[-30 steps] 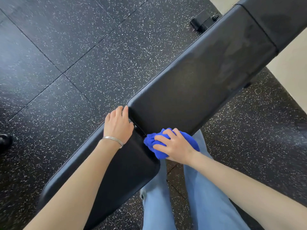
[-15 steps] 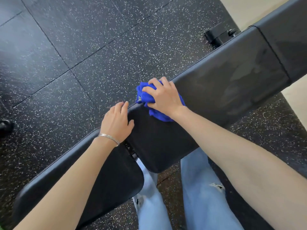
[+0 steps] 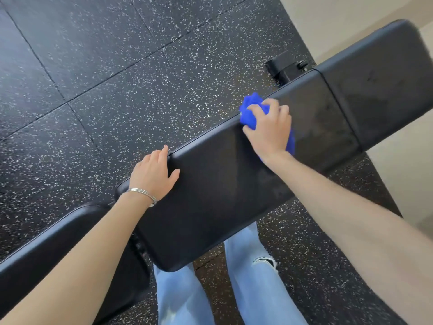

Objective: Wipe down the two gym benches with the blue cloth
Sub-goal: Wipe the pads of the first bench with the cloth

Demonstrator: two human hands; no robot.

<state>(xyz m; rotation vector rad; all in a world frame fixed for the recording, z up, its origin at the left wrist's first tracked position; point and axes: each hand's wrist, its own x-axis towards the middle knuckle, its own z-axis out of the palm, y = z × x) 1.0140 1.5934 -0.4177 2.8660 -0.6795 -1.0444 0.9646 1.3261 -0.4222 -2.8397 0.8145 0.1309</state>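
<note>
Head view shows the right hand (image 3: 269, 131), fingers curled around the bunched blue cloth (image 3: 251, 108), now farther along the bench pad (image 3: 222, 198) from the left hand (image 3: 153, 177), which rests flat, fingers relaxed, so the wipe is advancing.

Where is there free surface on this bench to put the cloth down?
The long pad is bare between the left hand and the right hand, down to its near edge. The far pad beyond the seam is bare too. It is crowded at the long pad's far edge, where the right hand grips the blue cloth.
</note>
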